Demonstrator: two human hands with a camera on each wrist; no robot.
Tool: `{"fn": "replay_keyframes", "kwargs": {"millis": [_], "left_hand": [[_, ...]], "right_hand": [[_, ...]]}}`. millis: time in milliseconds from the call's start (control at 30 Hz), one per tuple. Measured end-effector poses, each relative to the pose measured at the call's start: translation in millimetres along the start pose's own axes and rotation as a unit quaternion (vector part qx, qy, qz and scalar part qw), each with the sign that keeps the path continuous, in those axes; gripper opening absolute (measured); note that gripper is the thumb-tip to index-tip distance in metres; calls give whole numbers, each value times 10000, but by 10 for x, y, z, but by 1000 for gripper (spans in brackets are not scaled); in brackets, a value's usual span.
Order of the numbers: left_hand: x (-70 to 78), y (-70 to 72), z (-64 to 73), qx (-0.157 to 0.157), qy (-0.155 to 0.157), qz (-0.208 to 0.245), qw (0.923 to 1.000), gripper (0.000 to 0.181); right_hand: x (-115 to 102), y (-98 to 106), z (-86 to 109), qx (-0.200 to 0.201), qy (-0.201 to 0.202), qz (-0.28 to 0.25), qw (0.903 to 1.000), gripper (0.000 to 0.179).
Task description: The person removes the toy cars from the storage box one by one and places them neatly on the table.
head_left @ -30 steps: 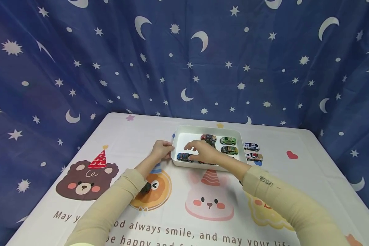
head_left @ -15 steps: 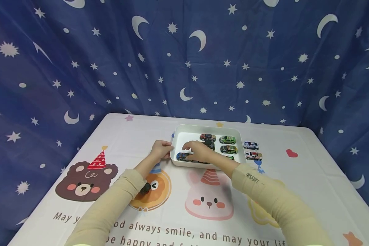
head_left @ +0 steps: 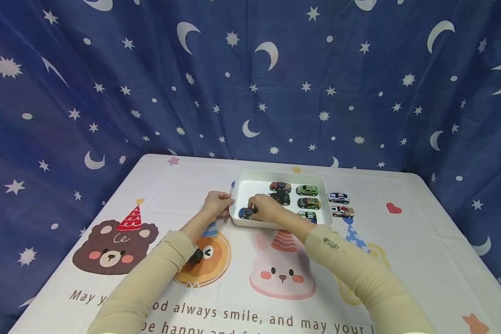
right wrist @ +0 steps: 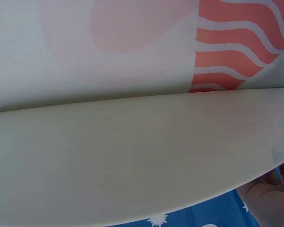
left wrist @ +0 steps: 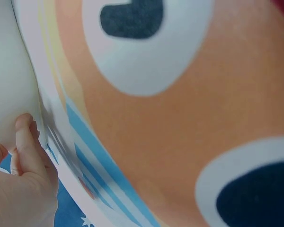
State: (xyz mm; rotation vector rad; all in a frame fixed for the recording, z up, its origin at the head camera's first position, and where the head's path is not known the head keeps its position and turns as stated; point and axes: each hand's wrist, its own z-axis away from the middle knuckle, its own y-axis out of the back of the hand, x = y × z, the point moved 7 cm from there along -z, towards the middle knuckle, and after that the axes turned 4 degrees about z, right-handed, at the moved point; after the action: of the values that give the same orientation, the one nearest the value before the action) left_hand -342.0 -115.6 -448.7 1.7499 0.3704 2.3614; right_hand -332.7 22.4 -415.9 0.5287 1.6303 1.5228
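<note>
A white plastic tray [head_left: 271, 174] holds several toy cars. My left hand [head_left: 217, 203] pinches its left wall between thumb and fingers, and the left wrist view shows that same hand [left wrist: 26, 175] on the white side. Inside the tray, my right hand [head_left: 266, 208] grips the right end of a blue toy car [head_left: 246, 213] in the front left corner. The fingers hide part of that car. Just behind the hand sit a black toy car [head_left: 280, 198] and a red-and-dark toy car [head_left: 280, 187]. In the right wrist view, the tray wall [right wrist: 132, 156] covers most of the hand [right wrist: 270, 198].
Along the tray's right side stand a green toy car [head_left: 307, 190], a black-and-yellow one [head_left: 309, 203] and a green-and-white one [head_left: 306, 216]. Outside the right wall are a white-and-blue car [head_left: 338, 198] and a white-and-red car [head_left: 342, 211]. A starry blue curtain [head_left: 250, 83] hangs behind the table.
My right fingers have drawn together onto the blue car. The right forearm has swung left, uncovering the green-and-white car. The left hand stays on the tray wall.
</note>
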Motion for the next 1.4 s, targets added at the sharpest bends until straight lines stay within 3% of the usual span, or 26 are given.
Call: {"fn": "replay_keyframes", "kwargs": {"millis": [533, 1100, 1400], "left_hand": [[-29, -1, -32, -25, 81, 27, 10000, 29], [-28, 6, -47, -19, 39, 88, 10000, 28], [-8, -5, -32, 11, 34, 94, 9999, 27]], "right_hand": [[-3, -28, 28, 194, -148, -169, 9996, 24], [6, 153, 101, 593, -67, -529, 9968, 22], [29, 245, 228, 943, 157, -1198, 9882, 26]]}}
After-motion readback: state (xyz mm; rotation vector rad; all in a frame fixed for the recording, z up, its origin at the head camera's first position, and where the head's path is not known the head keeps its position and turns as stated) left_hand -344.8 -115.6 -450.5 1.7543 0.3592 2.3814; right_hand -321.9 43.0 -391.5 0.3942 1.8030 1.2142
